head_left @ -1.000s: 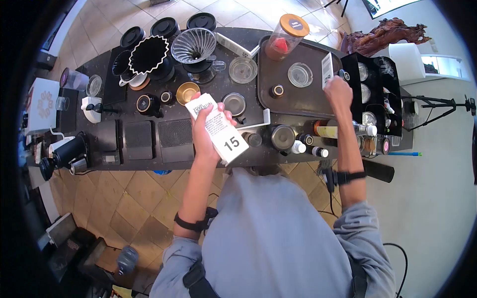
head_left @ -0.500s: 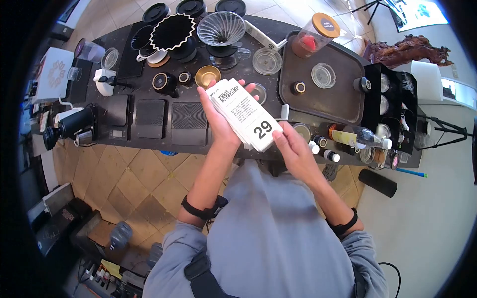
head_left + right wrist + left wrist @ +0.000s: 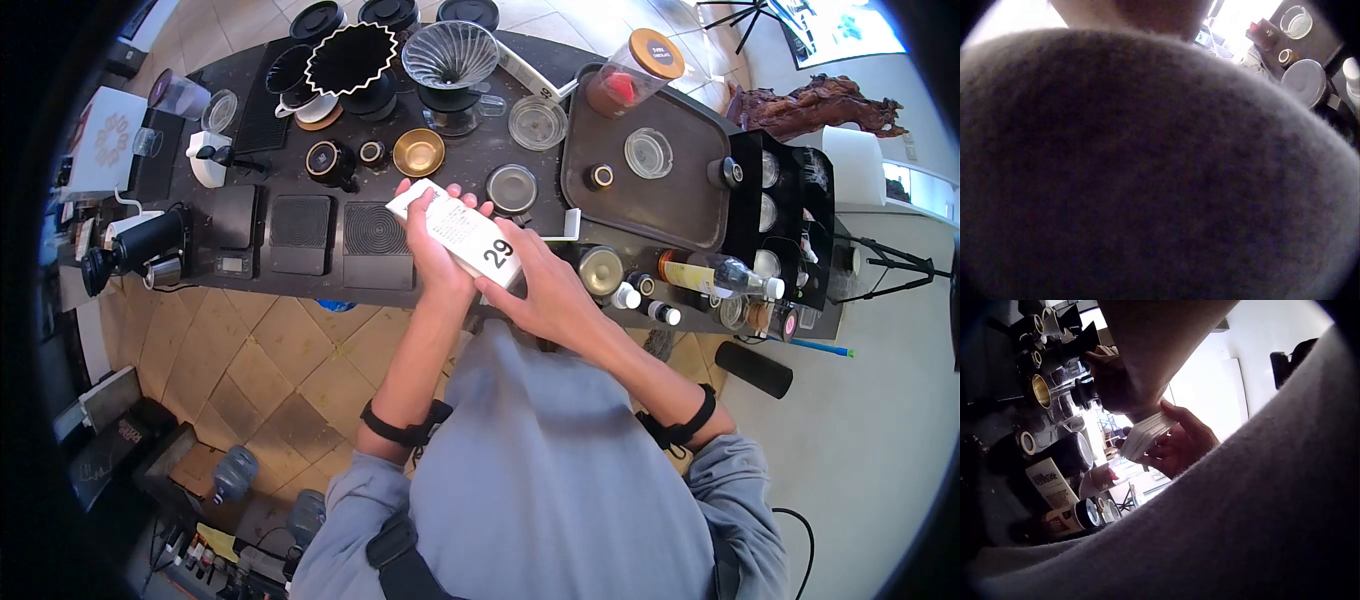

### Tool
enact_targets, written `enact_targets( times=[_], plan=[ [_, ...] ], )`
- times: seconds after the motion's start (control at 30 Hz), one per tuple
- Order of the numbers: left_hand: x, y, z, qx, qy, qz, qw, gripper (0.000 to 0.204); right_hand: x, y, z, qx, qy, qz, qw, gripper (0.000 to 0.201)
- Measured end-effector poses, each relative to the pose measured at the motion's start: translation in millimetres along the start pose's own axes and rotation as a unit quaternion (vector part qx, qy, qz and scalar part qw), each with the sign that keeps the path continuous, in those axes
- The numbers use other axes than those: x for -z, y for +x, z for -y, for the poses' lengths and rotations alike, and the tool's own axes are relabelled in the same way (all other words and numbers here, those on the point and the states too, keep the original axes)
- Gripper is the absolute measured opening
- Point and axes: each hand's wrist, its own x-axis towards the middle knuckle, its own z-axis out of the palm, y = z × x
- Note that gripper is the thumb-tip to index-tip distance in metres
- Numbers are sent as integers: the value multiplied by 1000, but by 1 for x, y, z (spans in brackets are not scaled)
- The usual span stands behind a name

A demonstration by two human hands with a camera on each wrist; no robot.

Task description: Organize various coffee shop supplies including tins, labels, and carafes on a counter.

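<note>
A stack of white cards (image 3: 462,238), the top one printed 29, is held in front of the chest in the head view. My left hand (image 3: 436,250) grips its left side, thumb on top and fingertips showing past the far edge. My right hand (image 3: 545,285) holds the near right end, its thumb at the lower edge. The left wrist view shows the cards (image 3: 1147,432) edge-on, as several layers, with a hand (image 3: 1182,444) around them. Cloth covers most of the right wrist view, and the cards are hidden there.
On the dark table (image 3: 385,285) stand a gold bowl (image 3: 418,153), a glass dripper (image 3: 449,56) and flat scales (image 3: 300,235). A brown tray (image 3: 640,205) holds a glass dish (image 3: 649,152) and a lidded jar (image 3: 635,75). Bottles (image 3: 715,274) lie or stand at the right front, beside a black organizer (image 3: 745,215).
My right hand came from the tray's right side to the stack, bringing the card marked 29 onto it. The fanned cards are now squared together, and both hands have shifted slightly left.
</note>
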Motion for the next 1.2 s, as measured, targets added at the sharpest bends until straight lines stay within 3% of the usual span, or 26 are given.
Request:
enact_targets(
  times=[0.1, 0.2, 0.27, 0.3, 0.4, 0.43, 0.53, 0.67, 0.83, 0.97, 1.03, 1.07, 1.13, 1.17, 1.2],
  plan=[
    [6, 3, -7, -17, 22, -20, 999, 43, -10, 6, -4, -11, 27, 32, 999, 78],
    [11, 2, -17, -20, 72, -41, 996, 44, -12, 7, -11, 37, 7, 8, 999, 68],
    [14, 2, -25, -25, 78, -54, 995, 44, 10, 16, -31, 55, 74, 16, 996, 49],
    [17, 2, -30, -30, 85, -64, 994, 43, 27, 24, -35, 42, 67, -15, 997, 26],
    [36, 10, -40, -10, 49, -62, 997, 41, 53, 38, -86, 49, -175, 11, 983, 14],
    [40, 11, -42, 4, 37, -59, 998, 40, 47, 37, -101, 51, -176, 11, 983, 14],
    [50, 13, -44, 15, 26, -69, 997, 40, 25, 37, -136, 98, -377, 100, 916, 18],
    [55, 10, -46, 18, 11, -66, 998, 41, 15, 44, -153, 104, -444, 150, 877, 13],
    [59, 4, -50, 6, 30, -68, 997, 42, 30, 42, -135, 141, -485, 158, 849, 9],
    [61, 3, -54, -10, 25, -54, 998, 41, 67, 26, -73, 155, -451, 125, 870, 6],
    [58, 4, -53, -28, -2, -33, 999, 41, 85, 21, -39, 130, -334, 67, 931, 12],
    [58, 5, -52, -29, -2, -33, 999, 41, 88, 20, -27, 131, -333, 66, 931, 12],
    [55, 8, -47, -24, -2, 3, 1000, 40, 83, 19, -8, 32, -106, 46, 993, 23],
    [49, 7, -45, -23, -1, 5, 1000, 40, 74, 19, -4, 32, -106, 43, 993, 23],
    [38, 5, -43, -21, 4, -26, 999, 41, 60, 20, -3, -5, 9, 54, 998, 25]
  ],
)
